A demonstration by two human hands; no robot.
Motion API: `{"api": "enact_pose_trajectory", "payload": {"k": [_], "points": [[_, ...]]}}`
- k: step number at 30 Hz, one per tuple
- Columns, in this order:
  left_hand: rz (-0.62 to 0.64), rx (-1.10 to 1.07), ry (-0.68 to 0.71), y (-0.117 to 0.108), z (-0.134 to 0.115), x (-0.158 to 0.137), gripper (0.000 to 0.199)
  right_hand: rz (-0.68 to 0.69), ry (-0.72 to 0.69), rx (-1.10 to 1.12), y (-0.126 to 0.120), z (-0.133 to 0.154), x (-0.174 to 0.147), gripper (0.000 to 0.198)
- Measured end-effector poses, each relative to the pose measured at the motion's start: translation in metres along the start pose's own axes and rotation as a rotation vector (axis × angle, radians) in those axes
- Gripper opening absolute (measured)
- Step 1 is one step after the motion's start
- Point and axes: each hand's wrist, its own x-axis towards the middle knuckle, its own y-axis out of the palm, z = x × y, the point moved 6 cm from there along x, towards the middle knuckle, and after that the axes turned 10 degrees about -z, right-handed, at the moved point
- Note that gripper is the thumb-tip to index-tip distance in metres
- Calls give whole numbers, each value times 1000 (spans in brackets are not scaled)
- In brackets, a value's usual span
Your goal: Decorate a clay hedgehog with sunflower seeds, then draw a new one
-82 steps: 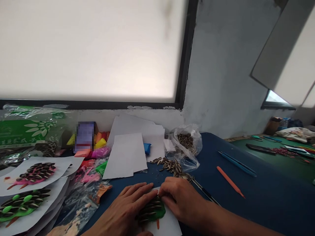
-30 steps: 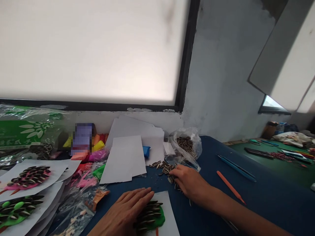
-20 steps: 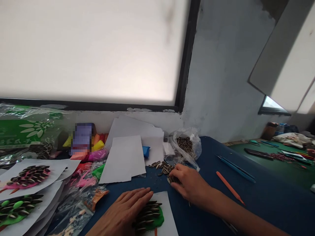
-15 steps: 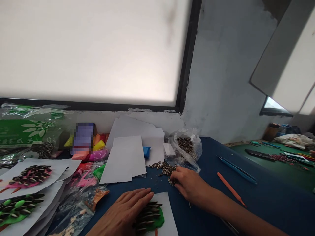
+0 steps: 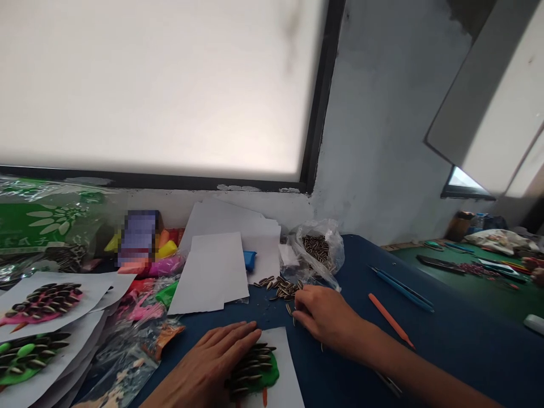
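Observation:
My left hand (image 5: pixel 212 362) lies flat with fingers stretched out on a sheet of white paper (image 5: pixel 287 368), beside and partly covering a green clay shape (image 5: pixel 267 375) with rows of striped sunflower seeds pressed into it. Brown clay strips show beneath the shape. My right hand (image 5: pixel 327 317) rests at the near edge of a loose pile of sunflower seeds (image 5: pixel 283 288), its fingers curled together. The fingertips are partly hidden, so I cannot tell whether a seed is between them. A crumpled clear plastic bag of sunflower seeds (image 5: pixel 317 249) stands behind the pile.
Finished seed-and-clay sheets (image 5: pixel 80 303) are stacked at left, near packets of coloured clay (image 5: pixel 168 263). White papers (image 5: pixel 212 272) lie at the back. An orange tool (image 5: pixel 391 320) and a blue tool (image 5: pixel 402 289) lie at right. Another person's hand (image 5: pixel 538 272) shows at the right edge.
The view has turned slightly right, so everything sits a little further left. Both hands keep nearly the same places, the left flat on the paper and the right at the seeds.

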Motion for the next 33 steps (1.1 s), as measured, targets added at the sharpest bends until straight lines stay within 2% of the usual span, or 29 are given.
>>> {"api": "enact_pose_trajectory", "payload": {"k": [4,11,17,23,33], "points": [[14,-5,-10,0,-1,0,71,17,-30,4,6,-1,0,9],[16,7,-16,1,0,-2,71,40,-83,-13,9,-3,-1,27],[23,-1,-35,0,-1,-3,69,37,-98,-85,7,6,-5,10],[70,-18,-114,-1,-2,2,70,44,-121,-118,13,10,-5,18],[94,-28,-137,0,-2,2,72,-4,-141,73,1,19,-10,11]]}}
